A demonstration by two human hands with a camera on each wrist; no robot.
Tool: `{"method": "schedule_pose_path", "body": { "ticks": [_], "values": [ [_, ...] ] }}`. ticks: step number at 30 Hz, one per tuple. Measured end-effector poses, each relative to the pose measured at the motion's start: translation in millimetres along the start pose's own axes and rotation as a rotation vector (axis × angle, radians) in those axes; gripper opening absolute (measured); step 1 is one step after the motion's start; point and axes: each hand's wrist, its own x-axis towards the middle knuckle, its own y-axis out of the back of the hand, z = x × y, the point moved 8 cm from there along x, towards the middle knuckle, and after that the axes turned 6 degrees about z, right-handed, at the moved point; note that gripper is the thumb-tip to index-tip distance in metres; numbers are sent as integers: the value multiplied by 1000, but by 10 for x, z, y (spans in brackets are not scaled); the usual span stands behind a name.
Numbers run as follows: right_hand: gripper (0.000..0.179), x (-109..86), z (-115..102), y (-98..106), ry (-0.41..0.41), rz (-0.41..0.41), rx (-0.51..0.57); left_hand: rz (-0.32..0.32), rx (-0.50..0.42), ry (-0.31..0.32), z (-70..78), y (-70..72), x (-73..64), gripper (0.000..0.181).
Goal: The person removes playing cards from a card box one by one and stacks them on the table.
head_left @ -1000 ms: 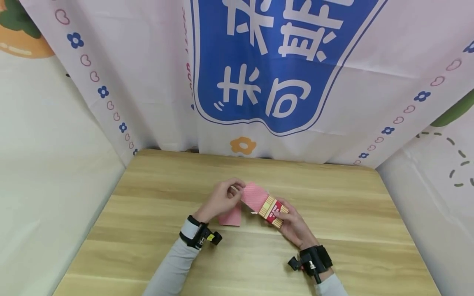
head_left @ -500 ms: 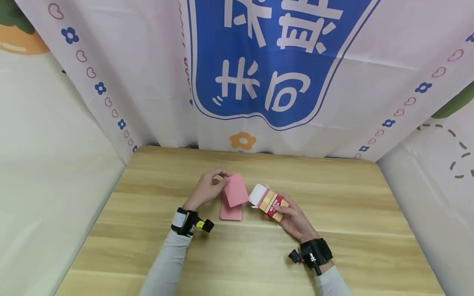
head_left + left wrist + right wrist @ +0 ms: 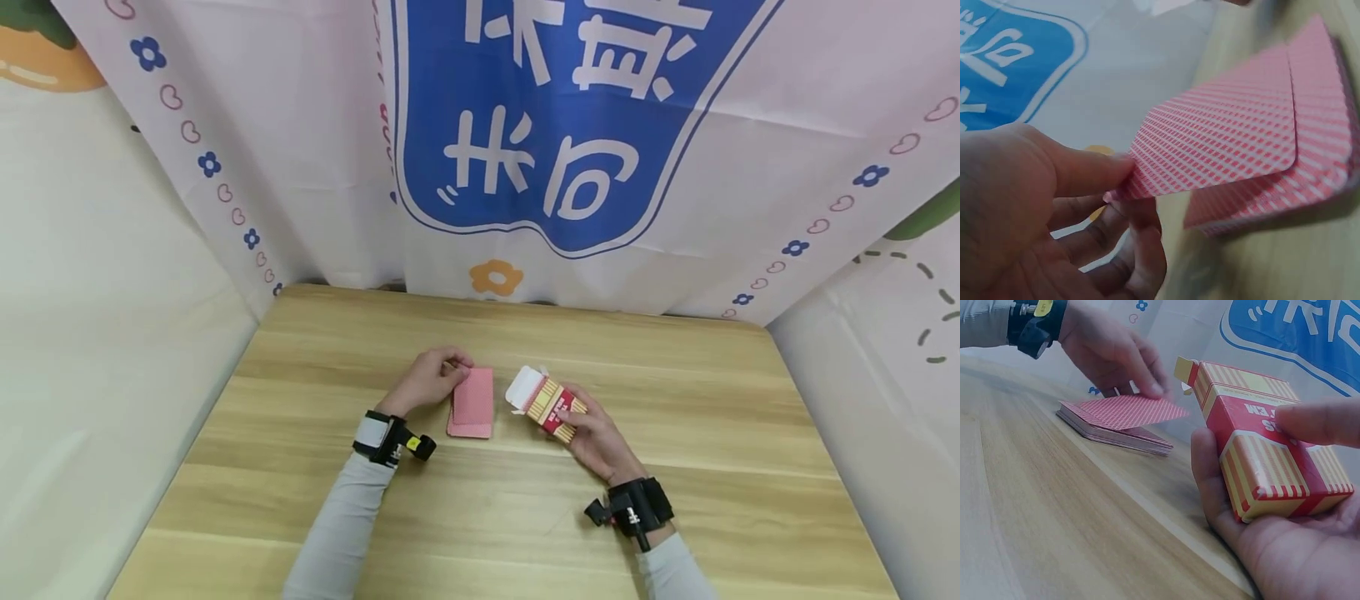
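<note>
My left hand (image 3: 431, 379) pinches a red-and-white patterned playing card (image 3: 1222, 131) by one corner, thumb on top and fingers beneath. The card slants low over a deck of playing cards (image 3: 1329, 100) with the same back pattern, overlapping most of it in the head view. That deck (image 3: 1085, 428) lies on the wooden table, a fairly thick stack. On the right, my right hand (image 3: 600, 442) grips a red and yellow striped card box (image 3: 1266, 450), thumb across its front. The box's flap (image 3: 523, 386) stands open toward the upper left, showing its white inside.
The wooden table (image 3: 480, 517) ends at the back against a hanging white cloth (image 3: 337, 208) with a blue printed panel (image 3: 510, 125). Pale cloth walls (image 3: 97, 333) stand on both sides. Each wrist wears a strapped camera (image 3: 633, 508).
The left hand has carried the card away from the box's opening, leftward over the deck, and straightened it. The box's white flap has come into sight. The right hand stays nearly in place.
</note>
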Motion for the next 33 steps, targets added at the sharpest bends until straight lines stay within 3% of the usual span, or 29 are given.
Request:
{"method": "schedule_pose_path", "body": {
  "ticks": [6, 18, 33],
  "values": [
    [45, 3, 11, 10, 6, -4, 7, 26, 131, -1, -11, -68, 36, 12],
    [46, 5, 8, 10, 11, -25, 21, 29, 214, 4, -16, -162, 30, 10],
    [50, -10, -3, 2, -6, -19, 32, 36, 248, -1, -2, -188, 39, 10]
  ]
}}
